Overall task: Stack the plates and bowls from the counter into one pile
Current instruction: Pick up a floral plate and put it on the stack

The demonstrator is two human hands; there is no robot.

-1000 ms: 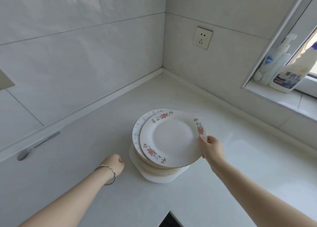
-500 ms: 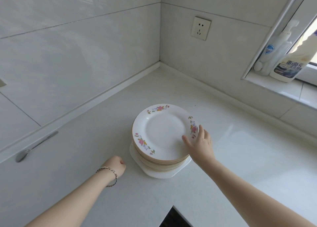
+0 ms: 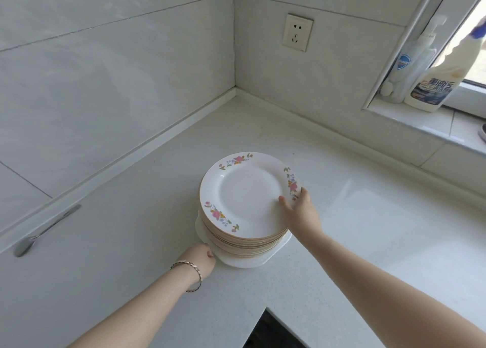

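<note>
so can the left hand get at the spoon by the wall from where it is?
Probably yes: the left hand sits at the pile's base, and bare counter lies between it and the spoon.

A pale, speckled stone counter [image 3: 355, 242] ran into a tiled corner, its surface bright where daylight struck near the window side. Directly on it sat a white square dish [image 3: 265, 255], which bore a pile of flowered plates [image 3: 247, 197]; a person's left hand [image 3: 200, 261] rested on the counter, touching the dish's near-left edge. A metal spoon [image 3: 44, 232] lay well apart to the left, along the raised strip at the foot of the wall.
</note>
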